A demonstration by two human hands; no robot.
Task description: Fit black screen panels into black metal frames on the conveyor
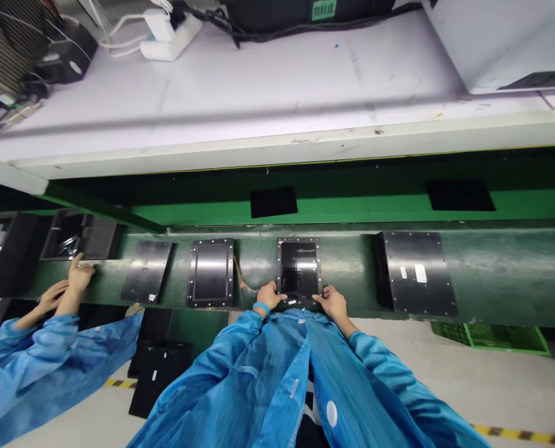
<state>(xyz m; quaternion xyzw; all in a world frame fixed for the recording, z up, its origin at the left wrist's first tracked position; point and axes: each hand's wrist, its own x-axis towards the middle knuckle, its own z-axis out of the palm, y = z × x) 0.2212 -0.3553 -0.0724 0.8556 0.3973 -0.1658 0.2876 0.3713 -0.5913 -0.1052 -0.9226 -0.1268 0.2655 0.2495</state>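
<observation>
Directly in front of me on the green work surface lies a black framed screen panel (298,258), glossy in the middle, with screws round its border. My left hand (269,296) is closed on its near left corner, thumb pointing inward. At the near right corner, my right hand (333,305) grips the same panel, thumb also over the edge. A dark cable-like strip and a small white label show near the edge between the thumbs. The fingers beneath the edge are partly hidden.
Left of me are another framed panel (211,272) and a dark flat unit (147,272). A thick black box unit (417,274) sits at right. A co-worker's hands (74,280) are far left, by an open foam-lined box (102,238). A white shelf (277,140) overhangs the back.
</observation>
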